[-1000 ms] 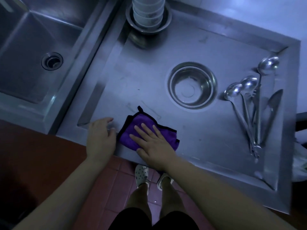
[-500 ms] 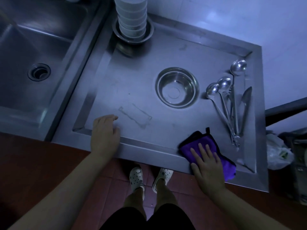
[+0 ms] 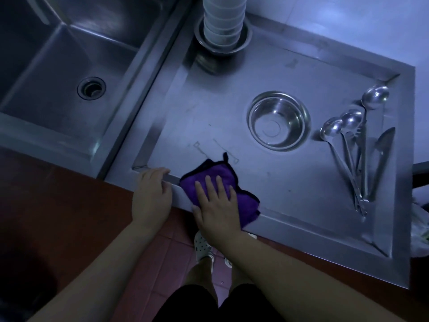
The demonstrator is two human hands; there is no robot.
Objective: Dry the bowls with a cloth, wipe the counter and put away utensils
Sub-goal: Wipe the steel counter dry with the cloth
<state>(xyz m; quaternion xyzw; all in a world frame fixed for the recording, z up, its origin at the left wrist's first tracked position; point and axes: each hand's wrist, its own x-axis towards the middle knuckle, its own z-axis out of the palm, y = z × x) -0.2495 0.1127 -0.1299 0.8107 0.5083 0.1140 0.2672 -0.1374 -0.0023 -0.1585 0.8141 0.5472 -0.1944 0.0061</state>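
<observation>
My right hand lies flat, fingers spread, pressing a purple cloth onto the front rim of the steel counter. My left hand rests palm down on that same front edge, just left of the cloth, holding nothing. A steel bowl sits upright near the counter's middle. A tall stack of white bowls stands in a steel bowl at the back. Several steel ladles, spoons and tongs lie together along the right side.
A deep steel sink with a round drain adjoins the counter on the left. The raised counter rim runs around all sides. Red floor tiles and my feet in white shoes are below. A plastic bag hangs at the right edge.
My right hand has slid the cloth back left along the front edge, from near the utensils to beside my left hand. The left hand has stayed put.
</observation>
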